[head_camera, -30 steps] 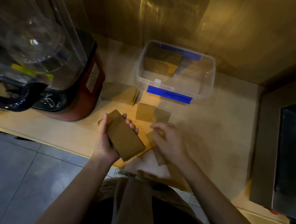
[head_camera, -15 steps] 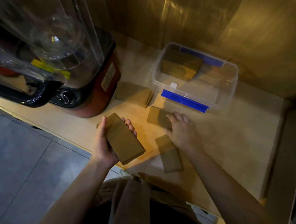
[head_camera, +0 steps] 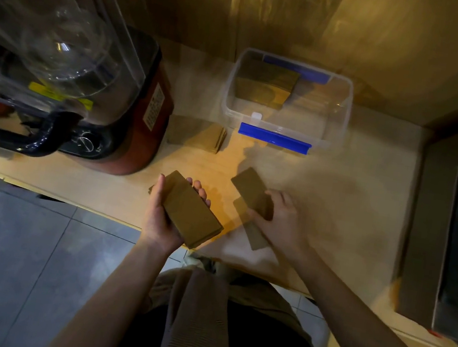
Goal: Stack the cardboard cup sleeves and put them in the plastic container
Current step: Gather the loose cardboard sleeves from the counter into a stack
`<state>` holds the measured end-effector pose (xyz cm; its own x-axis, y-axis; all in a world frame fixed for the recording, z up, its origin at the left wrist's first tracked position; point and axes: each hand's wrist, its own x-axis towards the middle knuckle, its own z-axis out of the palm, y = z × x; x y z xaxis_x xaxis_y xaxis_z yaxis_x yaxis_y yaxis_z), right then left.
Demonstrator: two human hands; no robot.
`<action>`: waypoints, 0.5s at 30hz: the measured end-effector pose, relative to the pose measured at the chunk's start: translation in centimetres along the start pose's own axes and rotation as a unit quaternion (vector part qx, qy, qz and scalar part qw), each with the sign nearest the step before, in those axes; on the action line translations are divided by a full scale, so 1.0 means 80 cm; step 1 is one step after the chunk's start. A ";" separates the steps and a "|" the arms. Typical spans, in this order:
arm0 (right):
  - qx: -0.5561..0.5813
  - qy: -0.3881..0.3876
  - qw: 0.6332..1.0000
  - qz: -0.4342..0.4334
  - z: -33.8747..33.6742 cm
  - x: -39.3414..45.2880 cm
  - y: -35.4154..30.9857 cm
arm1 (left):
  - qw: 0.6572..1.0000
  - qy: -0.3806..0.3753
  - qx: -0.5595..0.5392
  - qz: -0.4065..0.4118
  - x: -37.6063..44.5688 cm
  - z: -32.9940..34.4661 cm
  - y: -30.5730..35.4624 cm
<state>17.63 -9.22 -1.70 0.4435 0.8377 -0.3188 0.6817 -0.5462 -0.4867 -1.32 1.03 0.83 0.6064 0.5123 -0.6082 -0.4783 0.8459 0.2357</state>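
Note:
My left hand (head_camera: 162,217) grips a thick stack of brown cardboard sleeves (head_camera: 190,212) above the counter's front edge. To its right, my right hand (head_camera: 282,223) holds a single flat sleeve (head_camera: 251,187) lifted off the counter. Another sleeve (head_camera: 255,236) lies on the counter partly under that hand. A further pile of sleeves (head_camera: 197,137) rests by the blender's base. The clear plastic container (head_camera: 334,135) with blue clips stands at the back, with a stack of sleeves (head_camera: 264,85) inside its left part.
A large blender (head_camera: 66,83) with a clear jug and red base fills the left of the wooden counter (head_camera: 350,206). A dark metal appliance (head_camera: 456,237) stands at the right. A brown wall runs behind. Grey floor tiles (head_camera: 1,258) lie below the counter edge.
My right hand reached forward to the sleeve lying near the container, took it and drew it back toward me. The left hand kept its stack nearly still.

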 end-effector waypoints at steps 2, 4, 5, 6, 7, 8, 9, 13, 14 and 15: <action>-0.021 -0.014 1.000 0.016 0.011 -0.020 0.003 | 1.000 -0.001 0.006 -0.008 -0.001 0.001 -0.002; -0.042 -0.025 0.999 0.022 0.027 -0.037 0.006 | 1.000 -0.001 0.009 -0.016 -0.003 0.002 -0.004; -0.052 -0.026 0.998 0.025 0.034 -0.044 0.008 | 1.000 0.000 0.010 -0.021 -0.004 0.001 -0.005; -0.065 -0.026 0.997 0.029 0.041 -0.049 0.009 | 1.000 -0.001 0.011 -0.025 -0.005 0.001 -0.006; -0.080 -0.023 0.996 0.035 0.046 -0.053 0.010 | 0.999 -0.002 0.013 -0.029 -0.006 0.000 -0.007; -0.092 -0.022 0.995 0.043 0.051 -0.056 0.010 | 0.999 -0.004 0.017 -0.032 -0.006 -0.001 -0.007; -0.097 -0.019 0.994 0.050 0.054 -0.059 0.009 | 0.999 -0.007 0.020 -0.034 -0.007 -0.002 -0.007; -0.093 -0.002 0.992 0.084 0.062 -0.064 0.004 | 0.999 -0.009 0.024 -0.045 -0.013 -0.004 -0.007; -0.093 0.003 0.992 0.088 0.063 -0.065 0.003 | 0.999 -0.010 0.024 -0.047 -0.014 -0.004 -0.007; -0.093 0.006 0.992 0.090 0.063 -0.066 0.002 | 0.999 -0.011 0.025 -0.048 -0.015 -0.005 -0.008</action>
<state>12.49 -13.71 -4.20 0.5746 0.7270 -0.3759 0.6860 -0.6783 -0.2632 -1.99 -0.18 1.12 0.6610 0.4320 -0.6136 -0.3863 0.8969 0.2153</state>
